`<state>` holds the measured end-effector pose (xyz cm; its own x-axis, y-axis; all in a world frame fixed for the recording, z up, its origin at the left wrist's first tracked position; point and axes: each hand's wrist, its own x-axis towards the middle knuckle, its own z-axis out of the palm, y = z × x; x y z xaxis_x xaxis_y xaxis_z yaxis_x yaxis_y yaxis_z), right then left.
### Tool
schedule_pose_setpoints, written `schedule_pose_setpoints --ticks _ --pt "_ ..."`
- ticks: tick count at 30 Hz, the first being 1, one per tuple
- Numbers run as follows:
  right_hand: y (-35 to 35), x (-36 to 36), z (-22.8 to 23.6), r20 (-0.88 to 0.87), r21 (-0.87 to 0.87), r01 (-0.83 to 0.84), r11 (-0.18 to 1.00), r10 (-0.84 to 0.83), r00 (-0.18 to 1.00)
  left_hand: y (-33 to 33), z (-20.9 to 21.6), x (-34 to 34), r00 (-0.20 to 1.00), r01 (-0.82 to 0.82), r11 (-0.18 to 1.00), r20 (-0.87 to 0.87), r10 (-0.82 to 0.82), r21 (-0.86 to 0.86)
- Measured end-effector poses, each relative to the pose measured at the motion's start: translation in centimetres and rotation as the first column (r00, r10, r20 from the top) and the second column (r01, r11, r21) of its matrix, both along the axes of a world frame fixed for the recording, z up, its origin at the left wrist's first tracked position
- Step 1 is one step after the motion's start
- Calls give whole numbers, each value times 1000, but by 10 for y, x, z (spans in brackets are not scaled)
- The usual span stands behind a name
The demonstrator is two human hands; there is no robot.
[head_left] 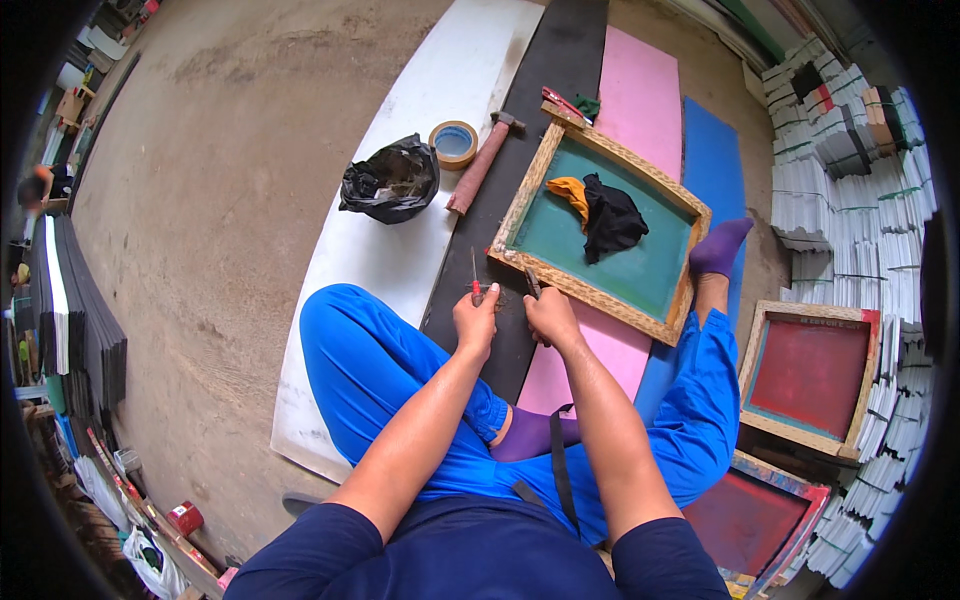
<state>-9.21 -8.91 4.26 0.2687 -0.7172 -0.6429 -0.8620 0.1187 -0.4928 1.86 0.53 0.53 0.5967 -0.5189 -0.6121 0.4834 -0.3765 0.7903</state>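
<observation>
My left hand (475, 318) is closed around a thin screwdriver (475, 268) with some red on it, its tip pointing away from me. Beside it, my right hand (552, 316) grips a dark metal hand tool (532, 282) that looks like pliers; its jaws are too small to make out. Both hands hover near the close corner of a wooden screen frame (590, 296) with green mesh. On the mesh lie a black cloth (612, 218) and an orange cloth (570, 194). Small dark bits (503, 303) show between my hands.
A hammer (482, 165), a tape roll (453, 144) and a black plastic bag (392, 180) lie ahead to the left. White, black, pink and blue sheets cover the floor under me. Two red-mesh frames (808, 375) and stacked bundles (860, 200) stand right. A person (45, 187) is far left.
</observation>
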Motion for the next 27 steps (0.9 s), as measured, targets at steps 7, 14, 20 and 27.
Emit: schedule_pose_setpoints --ticks 7,14,20,27 --pt "21 0 -22 15 -301 15 954 -11 1000 -3 -1 0 999 -1 1000 -40 0 -25" --pt "5 -16 -42 317 53 117 992 -128 940 1 1 2 988 -16 997 -154 5 -70" --pt "3 -17 -26 439 422 142 895 -339 832 2 5 4 952 -17 998 -305 -2 -60" --pt "25 -2 -43 469 332 293 896 -427 774 5 -1 5 935 15 997 -351 -41 -78"
